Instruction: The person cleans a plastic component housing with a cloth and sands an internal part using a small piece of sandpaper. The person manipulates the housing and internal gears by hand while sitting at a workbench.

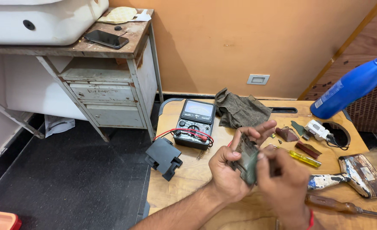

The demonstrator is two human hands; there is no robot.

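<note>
Circuit board [249, 159] gripped by both hands [256, 172] over table [197, 179] middle; black block [163, 158] overhangs left edge

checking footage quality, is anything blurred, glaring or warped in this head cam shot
Head view: the right hand is motion-blurred over the small greenish part that the left hand holds; the multimeter and yellow-handled screwdriver are sharp; lighting is soft and even, with faint glare on the meter window; the blue spray bottle looks stretched at the frame edge.
</note>
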